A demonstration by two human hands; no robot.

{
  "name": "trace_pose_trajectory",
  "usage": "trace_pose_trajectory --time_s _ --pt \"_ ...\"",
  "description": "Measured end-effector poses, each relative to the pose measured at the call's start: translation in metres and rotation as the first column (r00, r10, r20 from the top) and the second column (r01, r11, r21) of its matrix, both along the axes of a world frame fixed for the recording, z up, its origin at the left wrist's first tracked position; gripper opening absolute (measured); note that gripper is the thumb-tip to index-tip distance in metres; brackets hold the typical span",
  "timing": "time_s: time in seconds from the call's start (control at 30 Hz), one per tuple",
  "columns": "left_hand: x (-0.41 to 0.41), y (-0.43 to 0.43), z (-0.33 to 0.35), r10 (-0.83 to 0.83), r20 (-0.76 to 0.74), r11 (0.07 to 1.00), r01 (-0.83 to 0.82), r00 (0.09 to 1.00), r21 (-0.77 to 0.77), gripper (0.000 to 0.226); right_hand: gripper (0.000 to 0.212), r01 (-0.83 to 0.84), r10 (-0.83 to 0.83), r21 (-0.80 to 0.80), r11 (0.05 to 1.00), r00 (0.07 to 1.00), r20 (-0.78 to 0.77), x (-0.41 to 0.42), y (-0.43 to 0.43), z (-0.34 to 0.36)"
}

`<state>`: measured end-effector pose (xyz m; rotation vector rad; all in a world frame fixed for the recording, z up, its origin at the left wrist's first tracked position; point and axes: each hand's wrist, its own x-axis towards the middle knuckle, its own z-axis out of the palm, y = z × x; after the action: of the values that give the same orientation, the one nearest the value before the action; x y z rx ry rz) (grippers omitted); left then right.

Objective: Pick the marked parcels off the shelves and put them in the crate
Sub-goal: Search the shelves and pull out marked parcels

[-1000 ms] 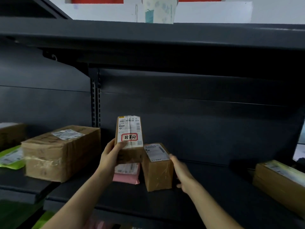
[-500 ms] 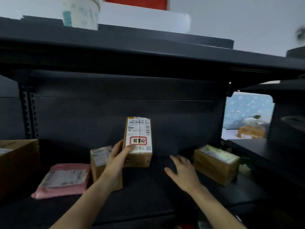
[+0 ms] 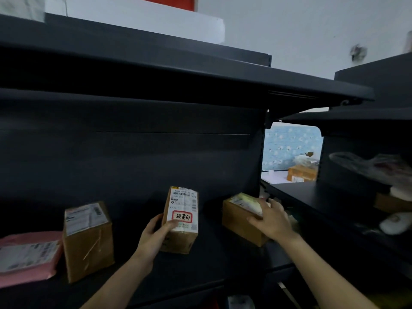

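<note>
My left hand (image 3: 153, 237) grips a small upright cardboard parcel (image 3: 181, 219) whose white label carries a red-ringed handwritten mark, held just above the dark shelf (image 3: 211, 264). My right hand (image 3: 270, 219) lies over the top and near side of a brown box (image 3: 239, 221) with a yellow-green label at the shelf's right end, fingers curled round its upper edge. No crate is in view.
A brown box (image 3: 88, 240) and a pink mailer (image 3: 29, 257) lie on the shelf to the left. A second dark shelf unit (image 3: 334, 208) at the right holds plastic bags (image 3: 374, 166) and small packets. A shelf board hangs overhead.
My view has swung right along the shelf. My right hand moved from the bare shelf onto the yellow-green labelled box. My left hand keeps the marked parcel.
</note>
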<state>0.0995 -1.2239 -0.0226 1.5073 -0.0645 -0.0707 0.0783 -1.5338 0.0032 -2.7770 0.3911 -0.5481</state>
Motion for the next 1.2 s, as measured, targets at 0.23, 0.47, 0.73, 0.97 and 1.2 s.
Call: trace_pose_trajectory --time_s 0.23,0.47,0.73,0.97,1.2 --pt "-0.002 -0.007 -0.003 0.024 -0.043 0.999 -0.022 0.999 0.037 0.064 0.067 -0.028 0.07 0.198 0.98 0.975 -0.212 0.013 -0.031 0.0" --pt "-0.005 -0.008 -0.004 0.074 -0.05 0.997 -0.074 0.996 0.003 0.059 0.074 -0.127 0.125 0.165 0.978 0.992 0.019 0.006 0.022 -0.02" --pt "-0.018 -0.003 0.001 0.096 -0.035 0.995 -0.096 0.995 -0.001 0.062 0.079 -0.009 0.011 -0.014 1.0 0.994 0.108 0.008 0.078 -0.029" --pt "-0.033 0.012 -0.003 0.118 -0.029 0.993 -0.118 0.993 -0.02 0.065 0.076 -0.014 0.024 -0.118 0.993 0.996 0.086 -0.001 0.088 -0.038" --pt "-0.058 0.026 -0.011 0.097 -0.008 0.992 -0.097 0.995 -0.083 0.059 0.063 -0.064 0.082 -0.137 0.989 0.988 0.132 -0.04 0.106 -0.053"
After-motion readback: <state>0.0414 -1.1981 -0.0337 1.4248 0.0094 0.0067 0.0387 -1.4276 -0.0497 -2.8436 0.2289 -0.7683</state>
